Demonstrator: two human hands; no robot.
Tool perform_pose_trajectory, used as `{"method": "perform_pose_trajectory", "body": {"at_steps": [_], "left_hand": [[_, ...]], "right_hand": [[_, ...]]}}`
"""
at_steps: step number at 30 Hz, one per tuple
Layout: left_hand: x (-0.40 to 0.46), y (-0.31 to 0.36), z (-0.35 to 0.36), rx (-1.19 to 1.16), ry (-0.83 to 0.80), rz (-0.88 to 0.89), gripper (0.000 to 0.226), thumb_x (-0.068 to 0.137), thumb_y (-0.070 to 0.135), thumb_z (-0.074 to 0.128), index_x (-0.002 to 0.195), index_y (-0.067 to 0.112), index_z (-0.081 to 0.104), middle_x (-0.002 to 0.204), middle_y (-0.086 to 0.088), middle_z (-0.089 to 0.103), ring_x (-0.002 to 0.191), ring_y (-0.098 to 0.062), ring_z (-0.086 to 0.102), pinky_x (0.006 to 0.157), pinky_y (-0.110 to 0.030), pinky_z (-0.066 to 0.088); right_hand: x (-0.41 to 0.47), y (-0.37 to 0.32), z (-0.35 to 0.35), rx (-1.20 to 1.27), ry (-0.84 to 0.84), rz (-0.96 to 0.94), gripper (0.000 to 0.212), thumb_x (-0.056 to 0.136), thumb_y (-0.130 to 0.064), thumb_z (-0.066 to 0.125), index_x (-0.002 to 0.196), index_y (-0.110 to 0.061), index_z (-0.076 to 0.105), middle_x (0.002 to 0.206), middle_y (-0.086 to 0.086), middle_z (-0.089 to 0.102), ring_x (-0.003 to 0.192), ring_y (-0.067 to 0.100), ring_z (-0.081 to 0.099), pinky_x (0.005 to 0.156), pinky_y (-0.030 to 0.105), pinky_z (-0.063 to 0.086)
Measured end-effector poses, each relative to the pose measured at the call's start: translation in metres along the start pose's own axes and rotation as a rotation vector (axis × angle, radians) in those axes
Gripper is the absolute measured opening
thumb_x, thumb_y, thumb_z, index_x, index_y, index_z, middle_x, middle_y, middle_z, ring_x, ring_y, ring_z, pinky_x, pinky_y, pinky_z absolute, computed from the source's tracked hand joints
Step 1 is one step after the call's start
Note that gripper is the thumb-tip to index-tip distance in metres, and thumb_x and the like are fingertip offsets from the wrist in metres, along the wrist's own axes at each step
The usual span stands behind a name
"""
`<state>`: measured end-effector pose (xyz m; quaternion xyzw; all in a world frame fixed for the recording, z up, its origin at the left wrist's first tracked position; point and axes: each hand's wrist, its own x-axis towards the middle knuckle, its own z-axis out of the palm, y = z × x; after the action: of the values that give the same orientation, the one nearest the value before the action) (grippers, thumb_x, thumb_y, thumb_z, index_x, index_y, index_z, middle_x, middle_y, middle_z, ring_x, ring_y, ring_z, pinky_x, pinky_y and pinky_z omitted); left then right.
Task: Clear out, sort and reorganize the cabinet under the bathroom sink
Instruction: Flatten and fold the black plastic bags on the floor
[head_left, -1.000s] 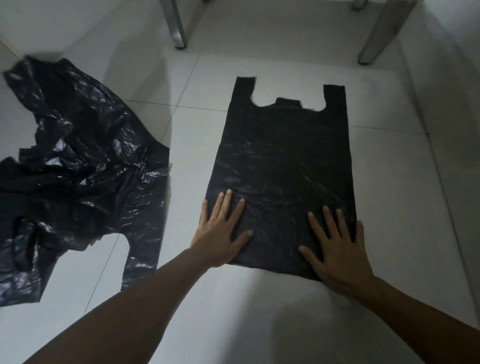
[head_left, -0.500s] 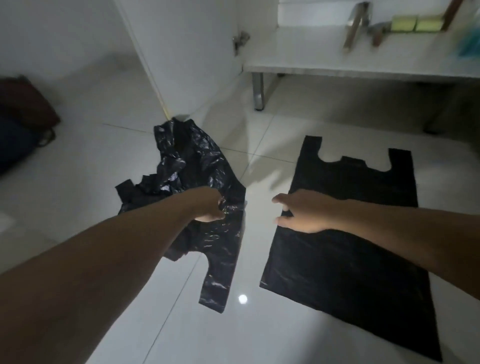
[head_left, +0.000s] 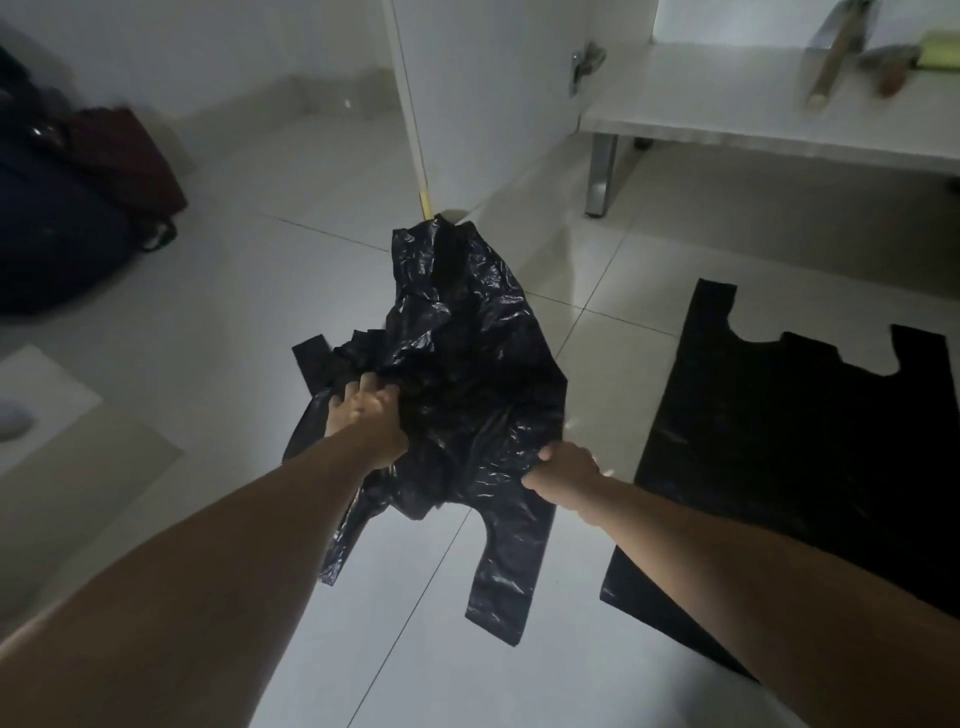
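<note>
Your right hand (head_left: 563, 475) pinches the near right edge of the crumpled black bag (head_left: 467, 374); your left hand (head_left: 366, 415) grips its left folds. One flattened black bag (head_left: 789, 467) lies right, on the tiled floor (head_left: 260, 291). Two bags counted; no writing is readable. Farther off, the open cabinet shelf (head_left: 727, 104).

my left hand (head_left: 366, 415) has its fingertips buried in the crumpled black bag (head_left: 467, 374), so i can't see what they pinch. the flat black bag (head_left: 779, 467) runs off the right edge. on the shelf (head_left: 727, 104), blurred objects (head_left: 841, 52) — perhaps tools. the dark bags (head_left: 67, 208) at far left are cut off too.
</note>
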<state>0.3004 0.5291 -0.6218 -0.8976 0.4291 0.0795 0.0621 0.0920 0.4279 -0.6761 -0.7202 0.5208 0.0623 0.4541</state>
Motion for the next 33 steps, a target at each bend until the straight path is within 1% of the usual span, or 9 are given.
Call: {"method": "perform_pose_trajectory", "body": {"at_steps": [4,7,12,15,18,23,26,29,33], "left_hand": [[0.005,-0.013,0.014,-0.026,-0.031,-0.049,0.047,0.088,0.03,0.057,0.134,0.025,0.049,0.137,-0.005,0.039,0.129,-0.028,0.037,0.111,-0.046,0.031],[0.007,-0.018,0.018,0.018,-0.032,-0.038,0.045,0.089,0.032,0.053,0.134,0.029,0.052,0.136,-0.003,0.045,0.131,-0.025,0.035,0.112,-0.046,0.025],[0.003,-0.018,0.015,0.059,-0.045,-0.003,0.035,0.09,0.034,0.048,0.122,0.027,0.06,0.125,-0.002,0.057,0.125,-0.025,0.04,0.109,-0.047,0.025],[-0.002,-0.004,0.008,0.045,-0.057,0.039,0.031,0.089,0.034,0.049,0.114,0.024,0.063,0.116,-0.004,0.062,0.12,-0.026,0.044,0.109,-0.048,0.028],[-0.004,0.019,0.002,-0.062,-0.078,0.102,0.033,0.086,0.043,0.053,0.099,0.018,0.07,0.097,-0.008,0.065,0.098,-0.024,0.056,0.09,-0.036,0.044],[-0.005,0.06,-0.006,-0.365,-0.294,0.124,0.061,0.092,0.055,0.051,0.042,0.022,0.063,0.072,-0.02,0.068,0.073,-0.027,0.065,0.081,-0.03,0.049],[0.005,0.079,0.0,-0.232,-0.227,0.096,0.056,0.087,0.058,0.051,0.084,0.005,0.069,0.1,-0.018,0.067,0.096,-0.031,0.063,0.086,-0.035,0.05],[0.008,0.097,0.004,-0.224,-0.197,0.068,0.058,0.084,0.055,0.054,0.113,0.005,0.06,0.121,-0.014,0.058,0.107,-0.032,0.057,0.08,-0.034,0.045],[0.013,0.122,0.013,-0.49,-0.179,0.03,0.061,0.081,0.042,0.068,0.131,0.012,0.049,0.129,-0.011,0.053,0.115,-0.028,0.052,0.089,-0.035,0.047]], "right_hand": [[0.014,0.001,0.005,0.242,0.13,0.084,0.022,0.081,-0.008,0.059,0.063,-0.015,0.046,0.073,0.004,0.052,0.069,0.02,0.049,0.055,0.027,0.043],[0.014,-0.005,-0.017,0.329,0.32,0.047,0.003,0.08,-0.018,0.072,0.082,-0.02,0.072,0.086,0.002,0.068,0.081,0.018,0.061,0.081,0.031,0.055],[0.005,0.001,-0.079,0.499,0.535,-0.035,0.02,0.073,-0.002,0.078,0.076,-0.018,0.067,0.086,0.006,0.068,0.09,0.024,0.066,0.079,0.031,0.054],[-0.003,0.018,-0.109,0.428,0.461,-0.025,0.028,0.073,-0.001,0.075,0.096,-0.01,0.062,0.097,0.012,0.063,0.093,0.028,0.062,0.072,0.033,0.054],[-0.013,0.039,-0.135,0.246,0.38,0.038,0.014,0.076,-0.005,0.071,0.084,-0.012,0.061,0.093,0.012,0.063,0.092,0.03,0.061,0.085,0.042,0.055],[-0.029,0.074,-0.183,-0.218,0.053,0.05,0.022,0.084,-0.002,0.056,0.099,-0.012,0.068,0.102,0.008,0.064,0.094,0.023,0.061,0.074,0.026,0.048],[-0.042,0.085,-0.194,-0.64,-0.27,0.085,0.036,0.085,0.004,0.05,0.11,-0.009,0.072,0.096,-0.006,0.069,0.091,0.007,0.064,0.069,0.006,0.042],[-0.034,0.1,-0.199,-0.768,-0.526,0.28,0.03,0.079,0.0,0.063,0.106,-0.011,0.071,0.064,-0.016,0.067,0.069,0.001,0.059,0.059,0.009,0.048],[-0.014,0.11,-0.199,-0.894,-0.164,0.132,0.02,0.064,-0.024,0.071,0.08,-0.013,0.071,0.08,0.002,0.069,0.075,0.02,0.066,0.075,0.034,0.059]]}}
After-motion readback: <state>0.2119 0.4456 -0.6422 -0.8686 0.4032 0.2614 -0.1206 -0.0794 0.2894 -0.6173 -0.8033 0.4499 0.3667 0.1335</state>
